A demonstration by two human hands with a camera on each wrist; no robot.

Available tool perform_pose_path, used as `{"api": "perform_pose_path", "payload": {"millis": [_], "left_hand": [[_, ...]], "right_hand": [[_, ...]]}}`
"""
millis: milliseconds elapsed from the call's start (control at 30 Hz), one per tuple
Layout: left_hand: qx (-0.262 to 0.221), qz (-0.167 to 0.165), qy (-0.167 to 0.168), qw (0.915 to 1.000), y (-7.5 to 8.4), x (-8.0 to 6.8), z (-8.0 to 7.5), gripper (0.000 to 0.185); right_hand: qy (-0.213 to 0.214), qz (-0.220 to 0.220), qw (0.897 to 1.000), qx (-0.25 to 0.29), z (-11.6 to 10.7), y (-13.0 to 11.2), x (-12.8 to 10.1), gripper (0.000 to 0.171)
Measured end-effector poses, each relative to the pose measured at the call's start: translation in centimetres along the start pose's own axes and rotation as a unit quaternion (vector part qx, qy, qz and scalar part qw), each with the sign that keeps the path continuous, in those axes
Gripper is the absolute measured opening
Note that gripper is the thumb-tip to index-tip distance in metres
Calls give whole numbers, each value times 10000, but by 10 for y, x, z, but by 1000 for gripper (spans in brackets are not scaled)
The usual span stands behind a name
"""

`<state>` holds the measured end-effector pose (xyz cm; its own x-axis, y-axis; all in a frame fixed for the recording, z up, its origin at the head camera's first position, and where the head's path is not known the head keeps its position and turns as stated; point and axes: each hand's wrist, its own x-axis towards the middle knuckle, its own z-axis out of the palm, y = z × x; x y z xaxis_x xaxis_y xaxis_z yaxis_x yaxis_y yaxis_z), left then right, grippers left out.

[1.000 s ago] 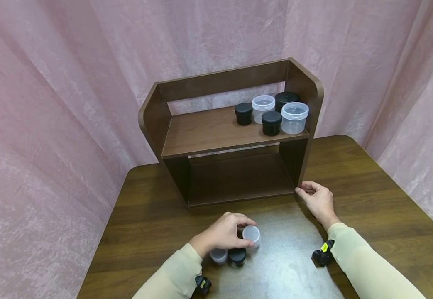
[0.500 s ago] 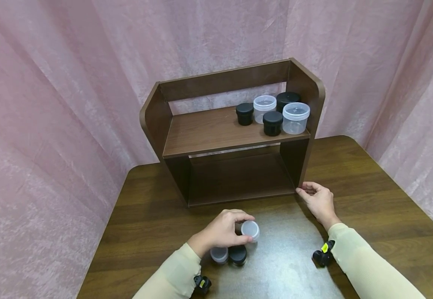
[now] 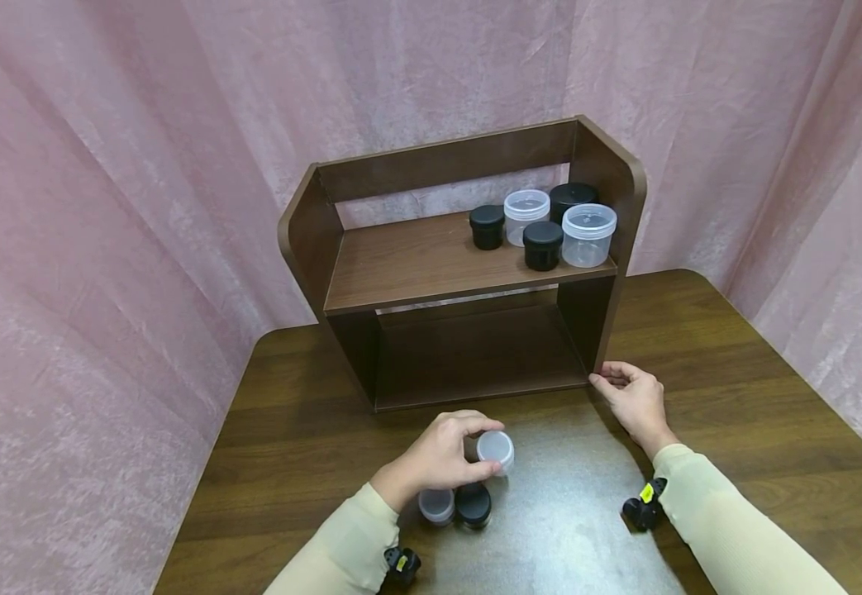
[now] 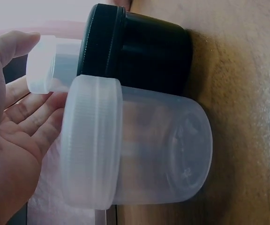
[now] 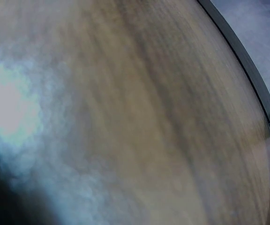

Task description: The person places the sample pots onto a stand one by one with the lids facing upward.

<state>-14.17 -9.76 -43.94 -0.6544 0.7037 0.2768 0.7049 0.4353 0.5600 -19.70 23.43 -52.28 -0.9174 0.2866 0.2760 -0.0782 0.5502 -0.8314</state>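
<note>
My left hand (image 3: pixel 440 454) pinches a small clear jar (image 3: pixel 496 451) between thumb and fingers at its whitish screw lid. In the left wrist view this jar (image 4: pixel 48 65) is held past two others, raised off the table. Those two stand upright side by side below the hand: a clear jar (image 3: pixel 436 506) with a frosted lid and a black jar (image 3: pixel 473 506). My right hand (image 3: pixel 633 403) grips the lower right front corner of the brown two-tier shelf (image 3: pixel 460 285), thumb at the front, fingers along the side. Only fingertips of it show in the right wrist view.
On the shelf's upper tier, toward the right, are two small black jars (image 3: pixel 542 246), two clear jars (image 3: pixel 587 235) and a larger black jar (image 3: pixel 573 198). The wooden table (image 3: pixel 289 463) extends around the shelf. A pink curtain (image 3: pixel 431 74) hangs behind.
My left hand has lifted the clear jar, moving it slightly away from the two standing jars toward the shelf. My right hand keeps its place at the shelf corner.
</note>
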Motion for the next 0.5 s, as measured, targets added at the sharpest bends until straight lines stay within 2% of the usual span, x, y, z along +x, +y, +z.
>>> {"api": "perform_pose_path", "payload": {"millis": [200,500], "left_hand": [[-187,21,314,9993,0,-1,-3,46],[-154,76,667,9976,2,-1,-12,45]], "right_hand": [[0,-13,10000,29,0,-1,0,32],[-13,7,10000,47,-1,0,-1,33]]}}
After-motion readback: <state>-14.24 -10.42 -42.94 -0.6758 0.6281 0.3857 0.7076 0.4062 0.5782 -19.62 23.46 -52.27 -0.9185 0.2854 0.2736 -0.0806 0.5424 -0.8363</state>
